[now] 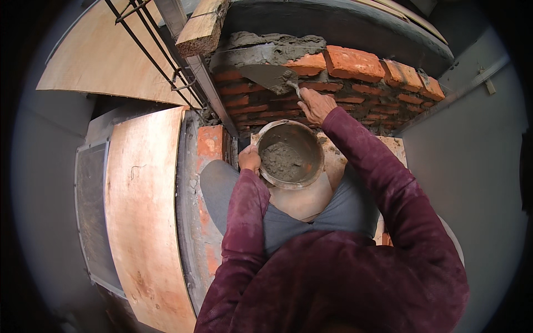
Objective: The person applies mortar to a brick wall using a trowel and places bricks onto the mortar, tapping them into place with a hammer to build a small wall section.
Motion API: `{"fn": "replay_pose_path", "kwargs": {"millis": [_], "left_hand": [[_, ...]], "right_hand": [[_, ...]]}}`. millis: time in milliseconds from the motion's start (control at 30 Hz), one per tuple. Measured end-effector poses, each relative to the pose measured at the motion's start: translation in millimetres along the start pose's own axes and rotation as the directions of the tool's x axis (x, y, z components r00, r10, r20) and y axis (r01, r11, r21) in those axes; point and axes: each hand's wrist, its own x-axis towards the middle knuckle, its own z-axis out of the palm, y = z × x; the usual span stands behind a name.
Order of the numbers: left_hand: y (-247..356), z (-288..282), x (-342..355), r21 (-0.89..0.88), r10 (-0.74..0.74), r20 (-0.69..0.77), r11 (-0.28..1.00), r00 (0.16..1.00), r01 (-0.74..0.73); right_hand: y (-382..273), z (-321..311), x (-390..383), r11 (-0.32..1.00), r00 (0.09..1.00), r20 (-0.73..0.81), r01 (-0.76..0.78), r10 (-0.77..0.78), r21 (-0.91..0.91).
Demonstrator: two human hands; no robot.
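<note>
My right hand [318, 105] is closed round the handle of a trowel [266, 75], whose grey, mortar-smeared blade lies against the face of the brick wall [355, 91] just below its top course. Wet mortar [261, 51] is heaped along the left part of the wall's top, left of several orange bricks [355, 63]. With its fingers closed on the rim, my left hand [249, 159] grips the left side of a bucket [318, 158]. The bucket stands between my knees, tilted toward me, with grey mortar [282, 161] inside. Its far rim is close to the wall.
A thin string line [244, 49] runs along the wall's top. Left of the wall rise steel rebars [145, 45], a metal upright and a timber beam [203, 33]. Plywood sheets [145, 211] lie at the left; a grey wall [461, 144] bounds the right. A brick pillar [210, 141] stands beside my left knee.
</note>
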Motion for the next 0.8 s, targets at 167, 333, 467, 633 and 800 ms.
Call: {"fn": "replay_pose_path", "kwargs": {"millis": [167,333,467,633,800], "left_hand": [[13,13,-22,0.056,-0.076,-0.011,0.995,0.997,0.077],[28,7,-34,0.105,-0.051,-0.056,0.993,0.997,0.057],[9,4,-13,0.069,-0.051,-0.025,0.996,0.998,0.052],[20,5,-18,0.149,-0.079,-0.034,0.985,0.996,0.083],[22,6,-25,0.094,-0.056,-0.094,0.993,0.994,0.065]], "right_hand": [[9,0,-51,0.976,0.980,0.080,-0.169,0.181,-0.137],[-58,-55,-53,0.997,0.993,0.090,-0.073,0.074,-0.019],[-52,-4,-25,0.979,0.992,-0.104,-0.051,0.073,0.198],[-16,23,-50,0.971,0.971,0.047,-0.236,0.235,0.029],[-71,16,-39,0.985,0.988,-0.027,-0.148,0.151,0.084]]}}
